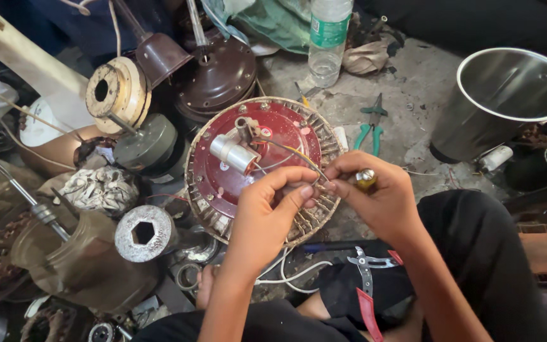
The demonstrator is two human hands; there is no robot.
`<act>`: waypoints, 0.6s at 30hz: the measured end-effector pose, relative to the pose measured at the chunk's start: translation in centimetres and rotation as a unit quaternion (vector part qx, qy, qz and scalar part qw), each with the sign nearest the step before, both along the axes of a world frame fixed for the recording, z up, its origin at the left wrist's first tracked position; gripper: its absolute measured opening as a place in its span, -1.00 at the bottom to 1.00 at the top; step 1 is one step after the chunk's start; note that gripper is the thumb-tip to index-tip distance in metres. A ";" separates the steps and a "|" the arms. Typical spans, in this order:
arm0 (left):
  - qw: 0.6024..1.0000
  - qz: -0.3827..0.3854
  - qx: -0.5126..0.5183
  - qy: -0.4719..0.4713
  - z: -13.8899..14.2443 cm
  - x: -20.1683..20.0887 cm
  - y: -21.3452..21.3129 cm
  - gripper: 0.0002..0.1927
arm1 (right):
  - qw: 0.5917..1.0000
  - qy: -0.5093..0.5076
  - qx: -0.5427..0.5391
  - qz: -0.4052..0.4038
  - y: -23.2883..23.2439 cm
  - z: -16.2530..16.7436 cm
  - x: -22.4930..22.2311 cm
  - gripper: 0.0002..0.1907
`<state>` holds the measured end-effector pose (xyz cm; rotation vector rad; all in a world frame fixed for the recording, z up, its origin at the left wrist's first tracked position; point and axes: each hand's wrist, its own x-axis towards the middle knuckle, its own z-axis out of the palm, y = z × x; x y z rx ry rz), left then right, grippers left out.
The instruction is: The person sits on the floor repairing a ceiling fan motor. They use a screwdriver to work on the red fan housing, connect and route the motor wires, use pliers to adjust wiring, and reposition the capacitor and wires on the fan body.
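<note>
Head view: left hand (267,212) and right hand (375,193) meet fingertip to fingertip, pinching thin wires (299,155) over the red fan motor (257,161) beneath them; right palm also grips a small yellowish tool (366,178).

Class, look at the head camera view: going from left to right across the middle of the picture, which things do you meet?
Grey hexagonal-holed metal disc → red fan motor → left hand → right hand → green-handled pliers → steel pot.

Both forearms are bare to the elbow, with no sleeves, watch or rings showing. The left hand (270,209) and right hand (375,196) are ungloved. Black trousers cover the legs, and one bare foot shows below.
</note>
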<state>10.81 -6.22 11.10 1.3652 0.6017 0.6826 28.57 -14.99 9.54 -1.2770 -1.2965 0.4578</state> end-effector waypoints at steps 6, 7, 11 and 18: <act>1.000 0.009 0.007 -0.005 0.1 0.2 -0.3 -0.81 | 0.999 0.001 0.042 0.017 -0.4 0.2 -0.3 -0.86; 1.000 0.013 0.019 0.003 0.2 0.3 -0.4 -0.82 | 0.998 0.021 0.050 0.037 -0.4 0.2 -0.3 -0.87; 0.999 0.027 0.040 0.012 0.7 0.4 -0.6 -0.85 | 0.983 0.180 -0.036 0.004 0.0 -0.1 -0.7 -0.84; 0.950 0.104 0.276 0.098 2.2 -0.3 -1.9 -0.90 | 0.969 0.223 -0.109 0.018 0.3 -0.3 -0.2 -0.86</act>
